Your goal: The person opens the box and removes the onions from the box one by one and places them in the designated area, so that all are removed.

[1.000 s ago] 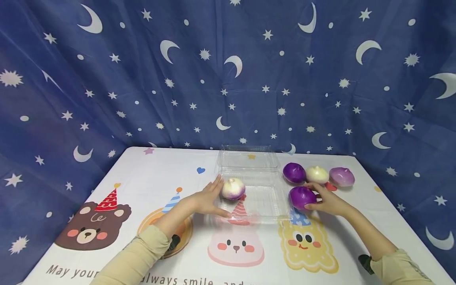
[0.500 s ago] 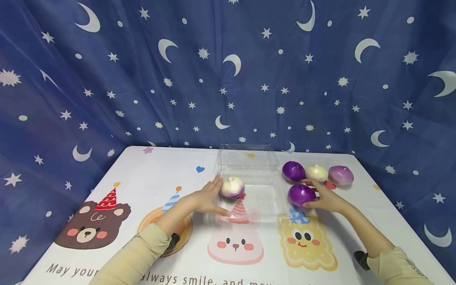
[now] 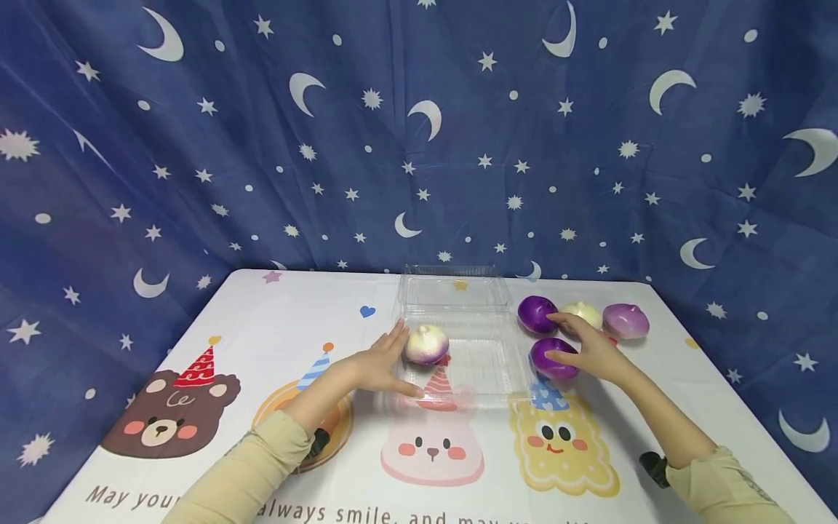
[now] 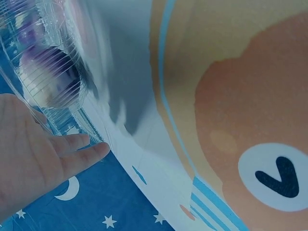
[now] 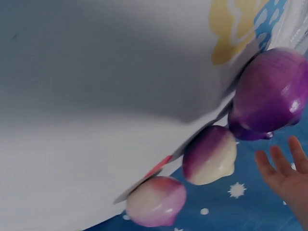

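Note:
A clear plastic box (image 3: 481,367) lies with its lid folded back. At its left end sits a white-and-purple onion (image 3: 427,345). My left hand (image 3: 378,365) rests along the box's left side, fingers extended; the left wrist view shows those fingers (image 4: 79,156) straight against the plastic wall. Right of the box stands a dark purple onion (image 3: 548,364). Above it hovers my right hand (image 3: 599,351) with thumb and fingers spread, holding nothing. In the right wrist view a gap separates its fingers (image 5: 276,163) from the large purple onion (image 5: 272,91).
Behind the near purple onion, a row holds another dark purple onion (image 3: 535,313), a pale onion (image 3: 587,313) partly hidden by my right fingers, and a lilac onion (image 3: 626,321). The printed tablecloth (image 3: 262,327) meets a blue starry curtain (image 3: 353,131) at the back.
My right hand has let go of the near purple onion and lifted slightly up and back over it. The onion stays in place. My left hand has not moved.

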### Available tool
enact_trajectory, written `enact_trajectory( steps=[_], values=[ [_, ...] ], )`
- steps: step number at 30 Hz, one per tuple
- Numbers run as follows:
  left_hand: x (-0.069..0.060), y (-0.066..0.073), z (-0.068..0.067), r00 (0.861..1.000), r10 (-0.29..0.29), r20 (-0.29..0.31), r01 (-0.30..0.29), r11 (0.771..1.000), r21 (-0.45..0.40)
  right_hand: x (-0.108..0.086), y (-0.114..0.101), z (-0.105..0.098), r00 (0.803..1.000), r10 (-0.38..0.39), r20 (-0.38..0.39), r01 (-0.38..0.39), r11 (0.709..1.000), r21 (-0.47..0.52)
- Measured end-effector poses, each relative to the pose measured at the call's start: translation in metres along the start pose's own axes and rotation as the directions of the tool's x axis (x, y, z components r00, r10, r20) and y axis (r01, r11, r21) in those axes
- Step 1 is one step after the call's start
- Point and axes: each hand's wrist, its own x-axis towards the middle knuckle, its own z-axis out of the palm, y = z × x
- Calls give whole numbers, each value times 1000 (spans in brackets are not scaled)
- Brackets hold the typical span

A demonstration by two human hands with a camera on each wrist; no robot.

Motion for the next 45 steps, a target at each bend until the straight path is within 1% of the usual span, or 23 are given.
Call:
enact_trajectory(
  steps=[3,7,11,15,18,23,26,30,39,45],
  values=[
    [0,0,1,1000,-2,5,2,1000,-12,3,-6,5,998,-16,-62,15,1000,-12],
    [0,-1,3,1000,-8,10,8,1000,-24,6,-15,13,990,-24,-137,21,999,-29],
    [0,0,5,1000,-14,15,14,1000,-27,9,-25,20,983,-22,-183,15,999,-36],
    [0,0,6,1000,-15,19,15,1000,-16,11,-38,26,979,-29,-200,27,1000,-15],
    [1,0,6,1000,-14,18,14,1000,-16,11,-47,32,982,-43,-185,46,999,8],
    [1,0,6,1000,-12,29,13,999,-29,12,-57,43,987,-72,-141,75,997,14],
    [0,0,3,1000,-7,25,7,1000,-23,15,-63,47,987,-82,-139,85,996,9],
    [1,0,0,1000,0,14,0,1000,-16,20,-72,49,988,-79,-135,80,997,5],
    [1,1,-3,1000,-8,25,8,1000,-6,33,-86,63,994,-59,-87,62,998,34],
    [1,1,-4,999,-11,38,11,1000,-2,42,-93,68,999,-28,-20,30,997,69]
  ],
)
